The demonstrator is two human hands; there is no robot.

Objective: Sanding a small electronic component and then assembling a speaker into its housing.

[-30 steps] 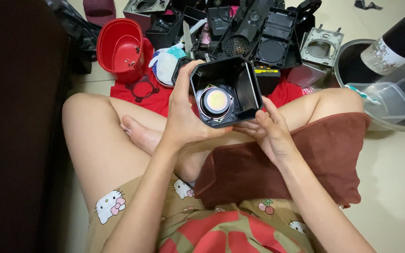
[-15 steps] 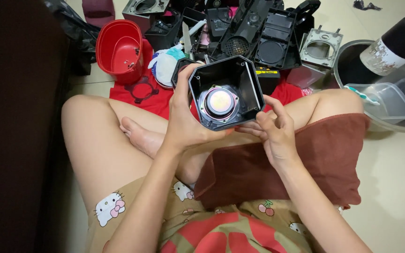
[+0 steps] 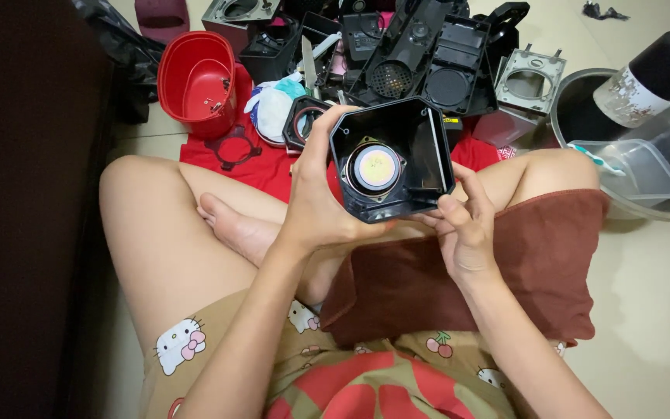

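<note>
Dark bottle [image 3: 649, 74] w/ worn whitish label lies top right, over the metal bowl [image 3: 583, 101]. Black plastic housing [image 3: 391, 159] is held above lap, open side up. Left hand [image 3: 321, 203] wraps its left wall; right hand [image 3: 463, 225] pinches lower right edge.

Head view, steeply down, close.

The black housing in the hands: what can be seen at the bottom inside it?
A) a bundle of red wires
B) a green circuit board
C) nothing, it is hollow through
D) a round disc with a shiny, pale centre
D: the open black housing, held by the left hand and touched by the right hand, shows a round disc with a shiny pale centre at its bottom.
</note>
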